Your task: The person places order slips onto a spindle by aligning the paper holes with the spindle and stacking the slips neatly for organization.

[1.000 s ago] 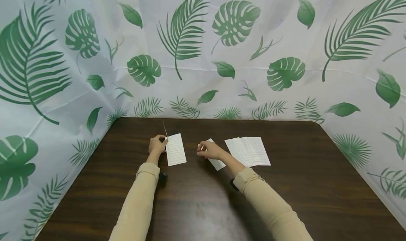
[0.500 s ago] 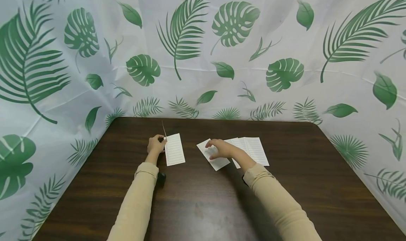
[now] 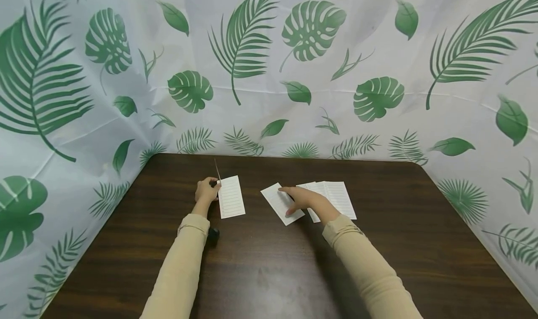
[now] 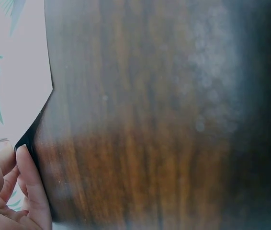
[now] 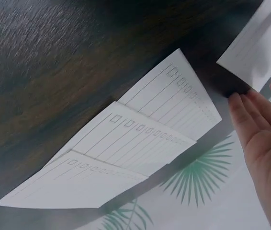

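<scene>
A thin sheet (image 3: pixel 217 167), seen nearly edge-on, is held up by the left hand (image 3: pixel 207 191). Just beside it, a white ruled card (image 3: pixel 231 198) is laid on the bench (image 3: pixel 260 263). A second card (image 3: pixel 276 202), set aslant, is partly covered by the right hand (image 3: pixel 299 198). Three cards (image 5: pixel 130 136) are overlapped beyond it to the right, printed with lines and small boxes.
</scene>
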`<state>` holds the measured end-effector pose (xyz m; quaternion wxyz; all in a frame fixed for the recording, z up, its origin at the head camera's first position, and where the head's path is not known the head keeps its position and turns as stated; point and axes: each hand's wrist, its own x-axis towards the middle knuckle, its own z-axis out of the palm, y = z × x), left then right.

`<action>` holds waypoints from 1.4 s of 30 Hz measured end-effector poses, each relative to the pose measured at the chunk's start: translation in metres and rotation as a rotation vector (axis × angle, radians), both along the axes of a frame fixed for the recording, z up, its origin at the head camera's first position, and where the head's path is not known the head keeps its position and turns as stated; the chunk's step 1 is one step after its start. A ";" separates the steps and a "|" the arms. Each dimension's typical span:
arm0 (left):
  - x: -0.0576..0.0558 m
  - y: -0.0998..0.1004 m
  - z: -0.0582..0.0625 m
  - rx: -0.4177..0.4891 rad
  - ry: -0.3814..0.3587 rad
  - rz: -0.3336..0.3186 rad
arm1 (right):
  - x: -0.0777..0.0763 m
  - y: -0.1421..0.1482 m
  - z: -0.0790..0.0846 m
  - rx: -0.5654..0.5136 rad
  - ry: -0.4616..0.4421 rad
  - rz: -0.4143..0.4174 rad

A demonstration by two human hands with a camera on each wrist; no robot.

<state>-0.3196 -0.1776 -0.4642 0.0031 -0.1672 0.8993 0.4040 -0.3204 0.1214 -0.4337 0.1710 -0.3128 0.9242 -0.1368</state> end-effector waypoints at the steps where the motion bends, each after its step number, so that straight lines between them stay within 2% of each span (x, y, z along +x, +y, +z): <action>1: 0.000 0.000 0.000 0.000 0.000 -0.002 | 0.000 0.000 0.000 0.004 0.002 -0.007; 11: 0.001 -0.004 -0.001 -0.004 -0.010 -0.007 | -0.001 0.000 -0.010 0.017 0.046 0.015; 19: -0.005 -0.007 0.000 -0.004 -0.031 -0.014 | 0.002 -0.003 -0.009 -0.007 0.029 -0.006; 27: -0.008 -0.007 0.000 0.000 -0.030 -0.012 | -0.007 -0.001 -0.016 -0.014 0.060 0.019; 35: -0.007 -0.007 -0.002 0.025 -0.043 -0.015 | -0.002 -0.004 -0.012 -0.061 -0.005 -0.051; 42: -0.007 -0.006 -0.004 0.034 -0.055 -0.037 | -0.002 -0.011 -0.009 -0.029 0.002 -0.108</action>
